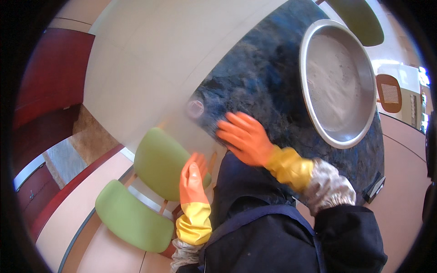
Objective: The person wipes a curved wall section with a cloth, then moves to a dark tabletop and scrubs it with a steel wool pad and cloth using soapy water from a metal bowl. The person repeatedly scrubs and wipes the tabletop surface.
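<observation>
Both my hands wear orange rubber gloves with yellow cuffs and shiny patterned sleeve covers. My right hand (247,138), blurred, is spread palm down at the near edge of a dark blue marbled table (269,68). Its palm side is hidden. Left of its fingertips, a small clear round container (195,108) stands by the table's corner. My left hand (193,181) is raised in front of a green chair back or seat (164,163), with nothing visible in it. A large metal basin (309,102) of cloudy, foamy water (334,78) sits on the table's right part.
A second green chair part (135,216) is at the lower left. Another green chair (358,20) stands beyond the basin, and a brown chair with a woven panel (389,94) lies farther right. A small dark holder (375,188) rests at the table's right edge.
</observation>
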Demonstrator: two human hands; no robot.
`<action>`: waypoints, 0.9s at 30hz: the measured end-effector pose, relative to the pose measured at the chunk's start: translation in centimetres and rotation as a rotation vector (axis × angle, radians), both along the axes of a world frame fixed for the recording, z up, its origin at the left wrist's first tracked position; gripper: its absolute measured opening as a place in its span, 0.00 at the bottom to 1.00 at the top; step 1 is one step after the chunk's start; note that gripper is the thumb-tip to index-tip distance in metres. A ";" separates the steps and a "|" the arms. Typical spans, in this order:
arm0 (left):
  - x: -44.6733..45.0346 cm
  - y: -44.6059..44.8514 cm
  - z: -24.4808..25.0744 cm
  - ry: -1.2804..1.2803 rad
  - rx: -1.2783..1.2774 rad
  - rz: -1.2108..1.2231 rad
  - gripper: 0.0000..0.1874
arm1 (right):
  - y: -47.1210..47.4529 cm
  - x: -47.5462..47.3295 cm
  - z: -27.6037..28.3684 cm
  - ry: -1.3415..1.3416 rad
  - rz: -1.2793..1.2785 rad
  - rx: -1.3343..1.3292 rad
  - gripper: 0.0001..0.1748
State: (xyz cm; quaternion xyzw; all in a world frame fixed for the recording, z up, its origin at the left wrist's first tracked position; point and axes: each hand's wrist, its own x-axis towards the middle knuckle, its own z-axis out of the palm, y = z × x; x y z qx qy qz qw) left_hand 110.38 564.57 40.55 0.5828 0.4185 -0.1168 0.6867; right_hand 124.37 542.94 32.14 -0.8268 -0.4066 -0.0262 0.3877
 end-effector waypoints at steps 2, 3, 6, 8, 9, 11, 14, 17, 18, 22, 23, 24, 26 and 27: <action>-0.5 0.0 -0.3 -0.008 -0.037 -0.002 0.40 | -6.4 -5.2 2.0 0.054 -0.002 -0.139 0.39; -0.7 -0.1 -0.5 -0.019 -0.055 -0.001 0.40 | -8.9 -6.9 2.7 0.057 -0.035 -0.121 0.43; -1.1 0.1 -1.1 -0.016 -0.059 -0.012 0.40 | -11.5 -8.9 3.7 0.102 0.008 -0.237 0.45; -0.9 0.1 -1.3 -0.007 -0.025 -0.027 0.37 | -8.3 -7.6 2.9 0.094 -0.038 -0.237 0.46; -0.5 0.1 -1.3 -0.002 0.002 -0.042 0.35 | -5.7 -6.4 2.0 0.064 -0.086 -0.211 0.48; 0.2 -0.2 -1.1 -0.021 0.035 -0.071 0.36 | -0.7 -4.3 0.3 0.060 -0.179 -0.177 0.46; 1.4 -0.8 -0.7 -0.060 0.067 -0.150 0.36 | 1.6 -2.8 -1.9 -0.074 -0.276 0.023 0.44; 2.0 -1.6 -0.8 -0.082 0.042 -0.221 0.37 | -6.6 -6.3 -1.2 0.141 -0.404 -0.142 0.40; 2.0 -1.9 -1.2 -0.072 0.037 -0.227 0.36 | -10.8 -8.4 -0.5 0.098 -0.572 -0.127 0.36; 1.4 -2.3 -3.3 -0.003 0.009 -0.253 0.32 | -23.0 -19.3 2.9 -0.013 -0.940 -0.446 0.37; 1.0 -2.3 -3.8 -0.015 0.009 -0.282 0.31 | -23.7 -21.1 3.4 -0.057 -0.912 -0.447 0.37; 0.8 -2.2 -4.1 -0.033 0.018 -0.309 0.30 | -23.6 -21.8 3.5 0.057 -0.846 -0.459 0.37; 0.3 -1.9 -4.2 -0.080 0.189 -0.451 0.29 | -20.6 -21.6 3.5 0.074 -0.609 -0.401 0.37; 0.1 -1.8 -4.0 0.033 0.111 -0.337 0.30 | -19.0 -19.9 3.5 0.286 -0.430 -0.464 0.38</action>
